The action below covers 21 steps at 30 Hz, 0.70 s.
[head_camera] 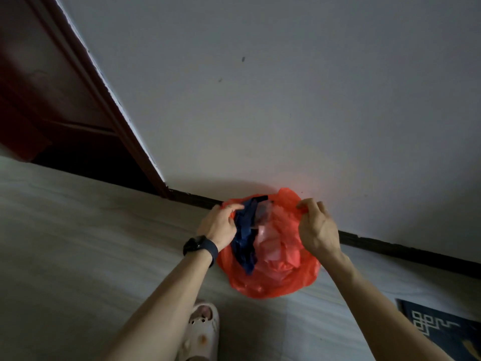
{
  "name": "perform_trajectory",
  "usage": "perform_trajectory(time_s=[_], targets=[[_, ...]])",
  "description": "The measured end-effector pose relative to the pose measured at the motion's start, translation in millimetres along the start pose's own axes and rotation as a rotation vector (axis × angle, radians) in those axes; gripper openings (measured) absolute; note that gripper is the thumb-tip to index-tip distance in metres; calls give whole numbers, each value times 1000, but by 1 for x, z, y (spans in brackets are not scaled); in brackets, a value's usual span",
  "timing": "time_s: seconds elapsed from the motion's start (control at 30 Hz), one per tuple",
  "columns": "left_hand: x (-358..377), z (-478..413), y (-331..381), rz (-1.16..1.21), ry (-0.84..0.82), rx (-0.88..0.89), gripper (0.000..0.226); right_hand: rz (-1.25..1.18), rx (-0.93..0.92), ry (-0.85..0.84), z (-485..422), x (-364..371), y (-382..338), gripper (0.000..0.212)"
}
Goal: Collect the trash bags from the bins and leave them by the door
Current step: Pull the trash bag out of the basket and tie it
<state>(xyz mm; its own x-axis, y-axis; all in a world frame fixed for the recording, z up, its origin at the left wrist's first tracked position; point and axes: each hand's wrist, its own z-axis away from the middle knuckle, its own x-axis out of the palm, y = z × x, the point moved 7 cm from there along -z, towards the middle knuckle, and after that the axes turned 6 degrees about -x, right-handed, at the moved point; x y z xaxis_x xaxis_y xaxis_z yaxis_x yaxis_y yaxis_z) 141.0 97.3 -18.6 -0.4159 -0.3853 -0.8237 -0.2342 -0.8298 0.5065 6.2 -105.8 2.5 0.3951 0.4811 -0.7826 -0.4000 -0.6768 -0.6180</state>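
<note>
Red plastic is pinched in the curled fingers of the right hand; the left hand grips the opposite rim. The trash bag sits on the floor against the wall, right of the door.

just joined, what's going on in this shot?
A person reaches down to a red bag sitting on the floor against the wall, just right of the door. The left hand grips the bag's left rim and the right hand pinches its right rim. The mouth is open, and a dark blue item shows inside. The bag is not tied.
</note>
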Motion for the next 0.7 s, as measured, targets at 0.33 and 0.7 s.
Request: perform_trajectory(time_s=[0.33, 0.7], targets=[[-27, -11, -14, -986, 19, 140, 39, 423, 30, -163, -7, -1, 11, 24], [-79, -21, -39, -702, 100, 131, 30, 216, 35, 179, 5, -37, 16, 12]])
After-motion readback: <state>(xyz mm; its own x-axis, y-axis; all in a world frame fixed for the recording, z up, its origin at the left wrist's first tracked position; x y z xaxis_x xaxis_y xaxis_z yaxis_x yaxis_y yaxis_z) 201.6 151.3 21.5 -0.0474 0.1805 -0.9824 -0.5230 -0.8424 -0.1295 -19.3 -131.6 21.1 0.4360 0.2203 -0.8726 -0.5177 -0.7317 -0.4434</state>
